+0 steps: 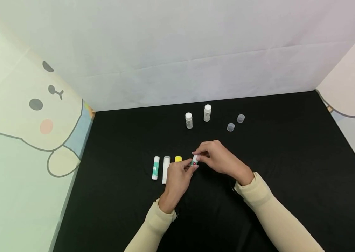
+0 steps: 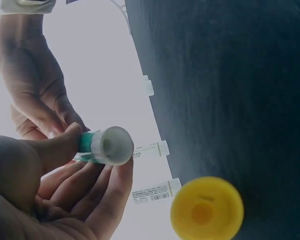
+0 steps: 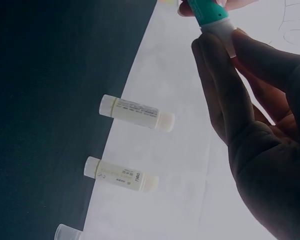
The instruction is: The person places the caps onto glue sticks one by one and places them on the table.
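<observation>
My left hand (image 1: 176, 178) grips the body of a small glue stick with a green label (image 2: 86, 143), and its round white base faces the left wrist camera. From the other side my right hand (image 1: 221, 159) pinches the white cap end (image 3: 221, 33) of the same stick between thumb and fingers. Just left of the hands lie a green-and-white glue stick (image 1: 155, 168) and a white tube with a clear cap (image 1: 166, 169). A yellow-topped stick (image 1: 178, 159) is partly hidden behind my left hand.
Farther back on the black tablecloth (image 1: 127, 140) stand two white glue sticks, one at the left (image 1: 189, 121) and one at the right (image 1: 207, 113). To their right sit two clear caps, a near one (image 1: 230, 127) and a far one (image 1: 241, 118). A pale curtain (image 1: 190, 80) borders the back.
</observation>
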Motion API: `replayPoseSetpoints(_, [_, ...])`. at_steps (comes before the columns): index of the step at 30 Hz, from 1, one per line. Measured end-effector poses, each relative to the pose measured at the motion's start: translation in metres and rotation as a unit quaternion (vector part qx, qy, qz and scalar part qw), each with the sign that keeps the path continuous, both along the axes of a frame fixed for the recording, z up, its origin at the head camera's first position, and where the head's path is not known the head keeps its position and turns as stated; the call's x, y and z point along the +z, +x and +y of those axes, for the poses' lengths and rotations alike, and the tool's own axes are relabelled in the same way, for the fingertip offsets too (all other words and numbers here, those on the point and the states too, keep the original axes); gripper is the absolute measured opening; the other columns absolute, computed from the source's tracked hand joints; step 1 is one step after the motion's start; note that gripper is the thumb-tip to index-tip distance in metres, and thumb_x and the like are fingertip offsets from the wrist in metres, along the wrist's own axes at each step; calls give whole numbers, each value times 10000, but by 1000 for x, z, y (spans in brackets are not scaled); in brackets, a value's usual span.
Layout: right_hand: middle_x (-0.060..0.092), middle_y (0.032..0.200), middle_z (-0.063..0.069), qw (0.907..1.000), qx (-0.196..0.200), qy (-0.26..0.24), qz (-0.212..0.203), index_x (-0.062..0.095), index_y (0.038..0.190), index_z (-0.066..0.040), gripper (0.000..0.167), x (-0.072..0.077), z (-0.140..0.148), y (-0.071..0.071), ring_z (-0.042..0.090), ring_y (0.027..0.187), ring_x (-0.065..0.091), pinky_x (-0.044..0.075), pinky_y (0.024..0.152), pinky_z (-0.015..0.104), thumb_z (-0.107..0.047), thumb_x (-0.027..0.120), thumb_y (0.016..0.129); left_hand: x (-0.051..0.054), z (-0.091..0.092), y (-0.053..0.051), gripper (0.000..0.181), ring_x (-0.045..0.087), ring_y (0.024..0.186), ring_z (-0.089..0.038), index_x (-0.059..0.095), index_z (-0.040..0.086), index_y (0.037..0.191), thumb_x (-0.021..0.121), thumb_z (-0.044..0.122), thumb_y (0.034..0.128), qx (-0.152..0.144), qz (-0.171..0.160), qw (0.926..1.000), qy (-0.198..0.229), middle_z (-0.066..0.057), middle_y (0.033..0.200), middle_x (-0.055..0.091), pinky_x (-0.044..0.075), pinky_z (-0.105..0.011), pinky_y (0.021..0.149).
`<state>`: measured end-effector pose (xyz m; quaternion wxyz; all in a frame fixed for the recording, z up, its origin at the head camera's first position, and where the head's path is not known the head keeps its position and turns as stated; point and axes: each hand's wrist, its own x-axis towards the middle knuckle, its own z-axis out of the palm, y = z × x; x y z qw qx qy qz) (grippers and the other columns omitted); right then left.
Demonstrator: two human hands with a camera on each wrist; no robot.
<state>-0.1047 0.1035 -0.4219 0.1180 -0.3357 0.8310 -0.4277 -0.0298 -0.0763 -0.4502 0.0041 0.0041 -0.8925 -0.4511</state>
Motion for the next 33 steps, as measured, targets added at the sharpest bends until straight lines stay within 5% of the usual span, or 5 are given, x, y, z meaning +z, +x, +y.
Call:
replayPoseSetpoints(9, [765,1029,53,9999,-104,8,-27,814,1094,-15,154,-2,0,2,63,793,656,568,711,269,20,753,956,-8,0,1,230,758,775,-118,809,-21,1118,826,99,923,-95,418,9989,-182,-115,950,810,587,-237,635])
replayPoseSetpoints(18, [763,1024,56,9997,-214,25,-94,813,1097,-10,158,-1,-1,4,58,781,649,569,701,264,25,753,955,-1,2,2,252,751,787,-126,798,-24,1150,817,105,934,-70,288,9991,-295,-116,974,809,574,-222,652])
replayPoseSetpoints(24, [768,1067,59,9996,-271,-71,-51,804,1135,-10,177,-2,0,4,84,832,680,593,759,287,13,740,971,1,2,1,158,659,669,-66,819,8,1072,812,95,940,-62,370,9989,-295,-63,831,785,519,-205,593])
replayPoseSetpoints(33, [764,1144,84,9984,-399,-385,-133,788,1171,-18,209,-5,-3,4,160,956,731,626,850,325,21,733,974,6,4,0,171,757,784,-133,810,8,1097,807,88,947,59,326,9989,-331,-78,910,802,591,-242,677])
